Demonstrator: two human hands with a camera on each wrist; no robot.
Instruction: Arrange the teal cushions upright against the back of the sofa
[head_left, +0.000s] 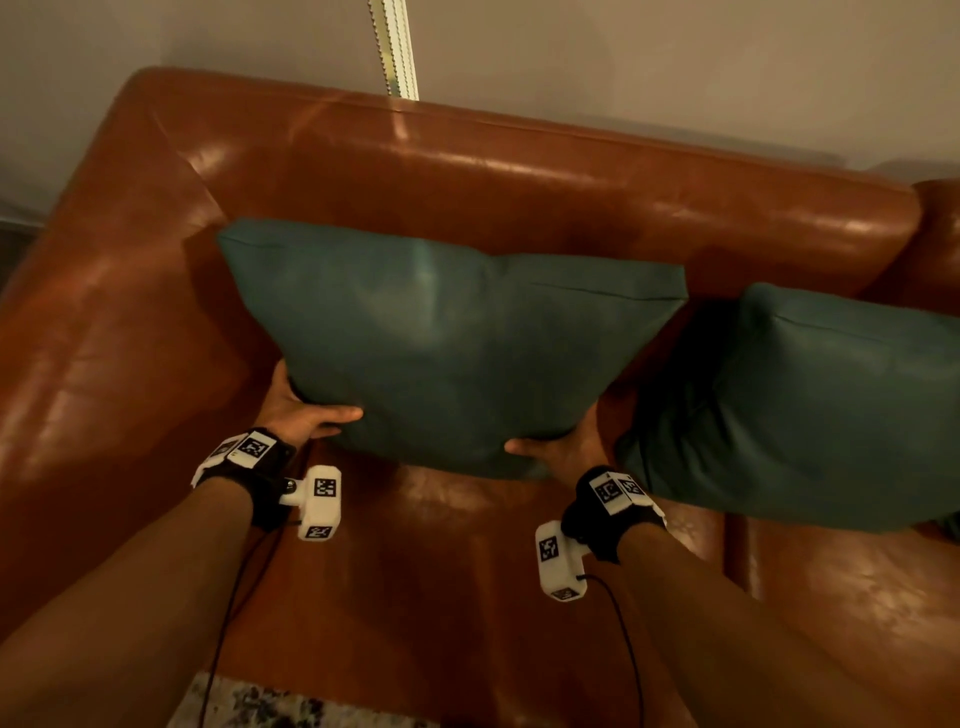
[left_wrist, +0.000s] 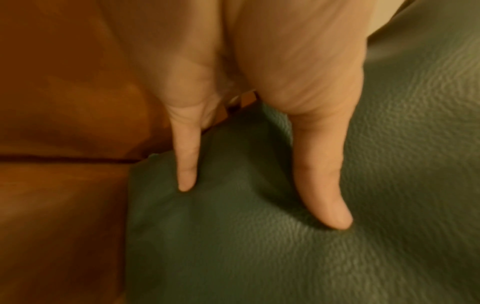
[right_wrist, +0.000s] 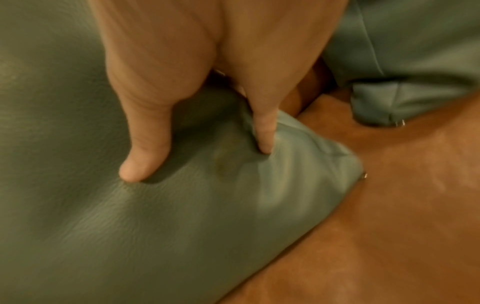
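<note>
**A:** Starting with the head view, what are you seeing?

**B:** I'm holding the nearer teal cushion (head_left: 447, 343) by its two lower corners, my left hand (head_left: 301, 410) wrapping the left one and my right hand (head_left: 558, 447) the right. It's leaning back toward the backrest of the sofa (head_left: 519, 187), near the sofa's left corner by the arm. The second teal cushion (head_left: 810, 410) is sitting just beside it on the right, slumping against the back rather than standing square.

**A:** And the left wrist view?

**B:** My thumb (left_wrist: 322, 185) is pressing a dent into the front face while a finger (left_wrist: 185, 160) is hooking round the corner edge. The cover is looking like grained leather, so I'm judging it smooth and a bit slippery, and the filling soft and light.

**A:** The right wrist view?

**B:** The same there: the thumb (right_wrist: 145, 148) is sinking into the face, a finger (right_wrist: 263, 131) is bunching the corner into folds. A small metal zip pull (right_wrist: 365, 175) is showing at that corner. I'm reckoning the corners are the best hold, since the cover gathers there; a flat palm would be sliding.

**A:** Any risk?

**B:** Being so soft, it may be sagging forward once I'm letting go.
</note>
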